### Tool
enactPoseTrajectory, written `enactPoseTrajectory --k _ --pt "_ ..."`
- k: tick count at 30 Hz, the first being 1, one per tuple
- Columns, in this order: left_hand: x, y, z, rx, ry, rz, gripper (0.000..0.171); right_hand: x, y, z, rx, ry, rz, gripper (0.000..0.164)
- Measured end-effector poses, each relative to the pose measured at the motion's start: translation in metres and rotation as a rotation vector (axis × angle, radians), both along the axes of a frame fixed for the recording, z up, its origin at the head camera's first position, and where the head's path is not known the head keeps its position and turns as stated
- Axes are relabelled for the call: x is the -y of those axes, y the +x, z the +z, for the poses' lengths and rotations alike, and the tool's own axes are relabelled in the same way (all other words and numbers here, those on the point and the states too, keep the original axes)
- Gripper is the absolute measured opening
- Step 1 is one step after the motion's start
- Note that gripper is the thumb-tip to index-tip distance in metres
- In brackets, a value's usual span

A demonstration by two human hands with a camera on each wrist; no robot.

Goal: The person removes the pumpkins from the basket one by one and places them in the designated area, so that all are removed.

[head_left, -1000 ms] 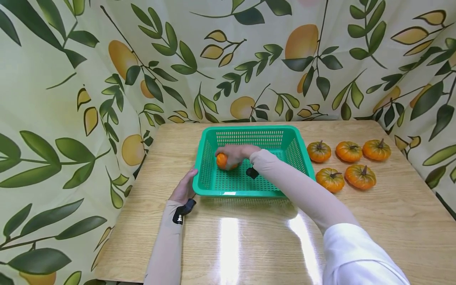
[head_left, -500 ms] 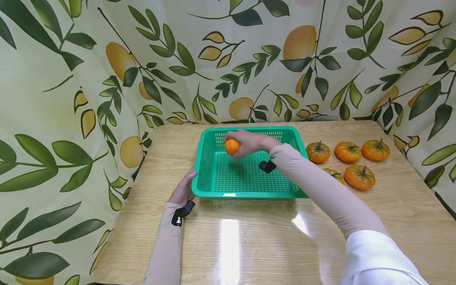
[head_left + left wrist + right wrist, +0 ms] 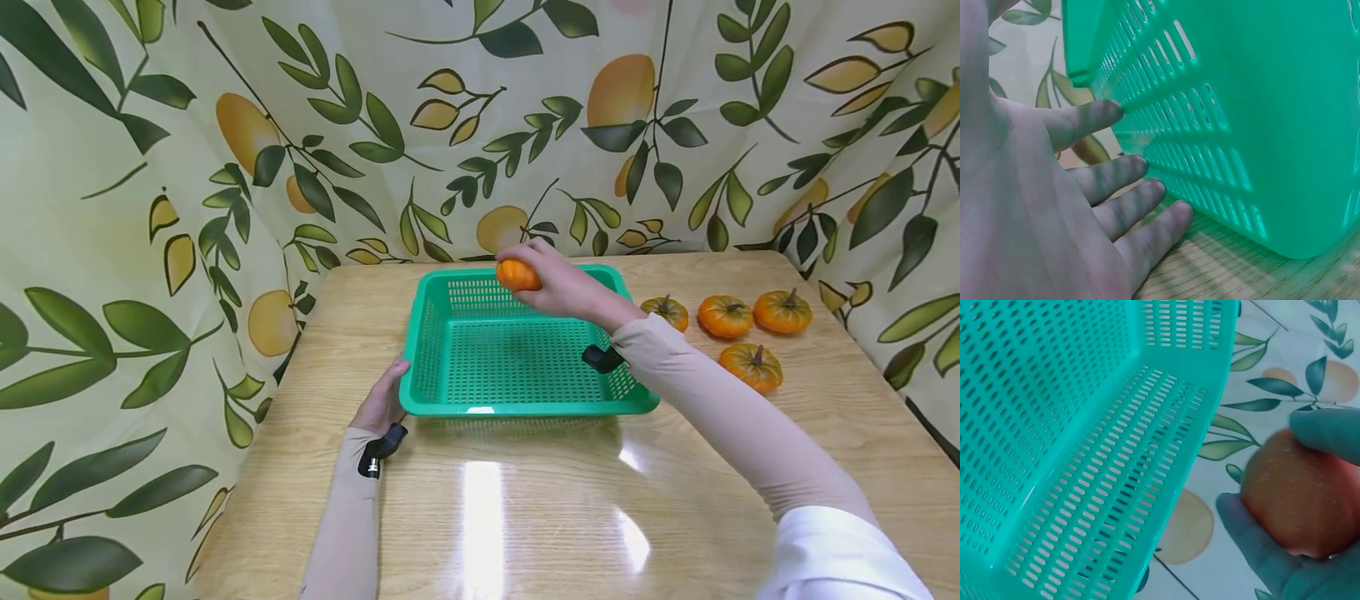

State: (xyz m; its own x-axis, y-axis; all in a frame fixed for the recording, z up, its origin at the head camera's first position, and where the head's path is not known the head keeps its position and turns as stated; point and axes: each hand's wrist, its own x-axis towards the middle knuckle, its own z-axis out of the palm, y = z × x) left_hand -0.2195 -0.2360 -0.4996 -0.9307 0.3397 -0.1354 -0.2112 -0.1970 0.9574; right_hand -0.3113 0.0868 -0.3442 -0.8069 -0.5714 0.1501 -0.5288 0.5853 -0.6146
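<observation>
My right hand grips a small orange pumpkin above the back part of a green plastic basket. In the right wrist view, fingers and thumb curl round the pumpkin, which is level with the basket wall and to its side. The basket's floor shows bare in the head view. At the basket's left end, my left hand rests against the outside, thumb at the rim. Its fingers are spread and nearly straight along the slotted wall in the left wrist view.
Several orange-green pumpkins with brown stems stand on the wooden table right of the basket. The right sleeve passes in front of that group. A leaf-patterned curtain encloses the table's back and sides.
My right hand has lifted the small pumpkin from the basket's floor, up and toward the back right. My left hand has stayed at the basket's left end.
</observation>
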Motion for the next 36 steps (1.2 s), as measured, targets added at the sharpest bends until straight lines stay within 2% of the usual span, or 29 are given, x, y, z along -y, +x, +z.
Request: enactPoseTrajectory --k 5,14,17,19,24,26,32,36 --pt "0.0 0.001 0.0 0.009 0.009 0.009 0.068 -0.015 0.009 0.005 -0.031 -0.072 -0.107 0.058" --pt "0.001 0.001 0.003 -0.005 0.01 -0.008 0.069 -0.046 0.017 0.005 0.042 -0.23 -0.215 0.047" --pt "0.0 0.002 0.004 0.0 0.004 -0.003 0.069 -0.053 0.02 0.005 0.038 -0.274 -0.248 0.046" --pt "-0.001 0.002 0.004 0.003 0.003 0.0 0.069 -0.056 0.023 0.006 0.021 -0.288 -0.267 0.05" --pt "-0.002 0.003 0.006 -0.004 -0.001 -0.005 0.069 -0.061 0.028 0.007 -0.062 -0.267 -0.301 0.081" --pt "-0.002 0.004 0.007 -0.01 -0.006 -0.01 0.069 -0.063 0.03 0.007 -0.068 -0.265 -0.313 0.088" --pt "-0.002 0.004 0.007 -0.009 0.002 -0.011 0.07 -0.073 0.037 0.003 -0.039 -0.277 -0.311 0.09" --pt "-0.001 0.004 0.006 -0.001 0.002 -0.006 0.07 -0.082 0.041 0.0 -0.08 -0.235 -0.314 0.09"
